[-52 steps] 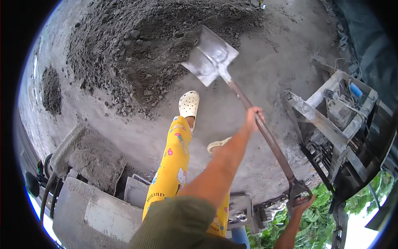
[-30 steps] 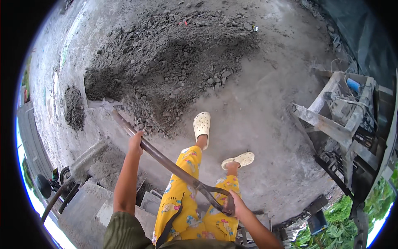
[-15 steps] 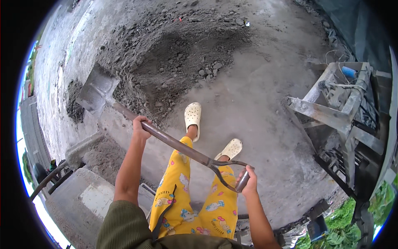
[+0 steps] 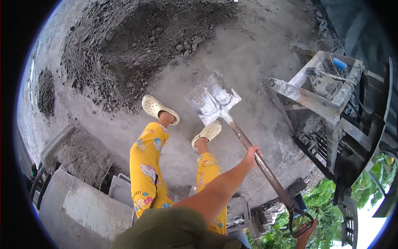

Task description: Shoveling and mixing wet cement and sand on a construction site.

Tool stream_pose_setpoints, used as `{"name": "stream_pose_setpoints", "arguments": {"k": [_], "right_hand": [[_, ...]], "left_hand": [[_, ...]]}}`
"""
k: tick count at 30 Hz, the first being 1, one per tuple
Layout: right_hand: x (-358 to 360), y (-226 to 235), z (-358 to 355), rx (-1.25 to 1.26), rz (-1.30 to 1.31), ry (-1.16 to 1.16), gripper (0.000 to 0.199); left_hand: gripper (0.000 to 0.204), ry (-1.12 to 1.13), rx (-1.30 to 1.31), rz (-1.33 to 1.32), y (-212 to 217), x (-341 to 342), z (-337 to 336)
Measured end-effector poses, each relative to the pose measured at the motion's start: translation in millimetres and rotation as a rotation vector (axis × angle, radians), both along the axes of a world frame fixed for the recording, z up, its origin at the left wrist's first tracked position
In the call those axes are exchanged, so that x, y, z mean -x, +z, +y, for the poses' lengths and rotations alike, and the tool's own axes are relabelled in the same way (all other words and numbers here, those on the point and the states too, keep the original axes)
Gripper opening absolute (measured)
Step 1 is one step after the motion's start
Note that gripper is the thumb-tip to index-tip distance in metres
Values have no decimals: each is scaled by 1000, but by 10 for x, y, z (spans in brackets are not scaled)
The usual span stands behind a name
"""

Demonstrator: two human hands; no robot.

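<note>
A shovel (image 4: 267, 171) with a square metal blade crosses the right half of the view. My left hand (image 4: 252, 157) is wrapped round the lower shaft, not far behind the blade. At the lower right, my right hand (image 4: 307, 232) holds the D-shaped handle, its fingers partly hidden. The blade (image 4: 213, 98) is above the floor as seen here, near my right shoe (image 4: 207, 133), with only a pale, dusty coating on it. A large pile of grey gravelly sand (image 4: 120, 45) lies beyond my feet, apart from the blade.
A small sand heap (image 4: 46, 92) sits at the far left. On the right stands a rusty metal frame machine (image 4: 306, 97) with a blue cylinder and wires. At the lower left, a dusty metal housing (image 4: 83, 203) adjoins a trough with sand (image 4: 83, 151). Green plants (image 4: 319, 203) show lower right.
The shovel has swung from the sand at the left to the right, its blade now near my right foot. Both hands have moved right with it, and the view has turned.
</note>
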State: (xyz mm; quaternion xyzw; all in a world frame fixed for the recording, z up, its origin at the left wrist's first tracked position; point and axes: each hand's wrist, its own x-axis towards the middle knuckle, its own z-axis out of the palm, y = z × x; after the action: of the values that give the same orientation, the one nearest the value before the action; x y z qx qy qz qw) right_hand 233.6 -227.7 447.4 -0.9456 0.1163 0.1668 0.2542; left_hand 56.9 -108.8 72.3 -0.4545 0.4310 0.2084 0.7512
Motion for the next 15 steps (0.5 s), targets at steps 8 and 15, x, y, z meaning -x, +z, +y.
{"name": "stream_pose_setpoints", "arguments": {"k": [8, 15], "right_hand": [[1172, -2103, 1553, -170, 324, 125, 45], [1469, -1934, 1312, -150, 450, 74, 46]], "left_hand": [[15, 71, -73, 234, -1347, 2344, 1659], [14, 71, -132, 390, -1240, 2574, 1331]]}}
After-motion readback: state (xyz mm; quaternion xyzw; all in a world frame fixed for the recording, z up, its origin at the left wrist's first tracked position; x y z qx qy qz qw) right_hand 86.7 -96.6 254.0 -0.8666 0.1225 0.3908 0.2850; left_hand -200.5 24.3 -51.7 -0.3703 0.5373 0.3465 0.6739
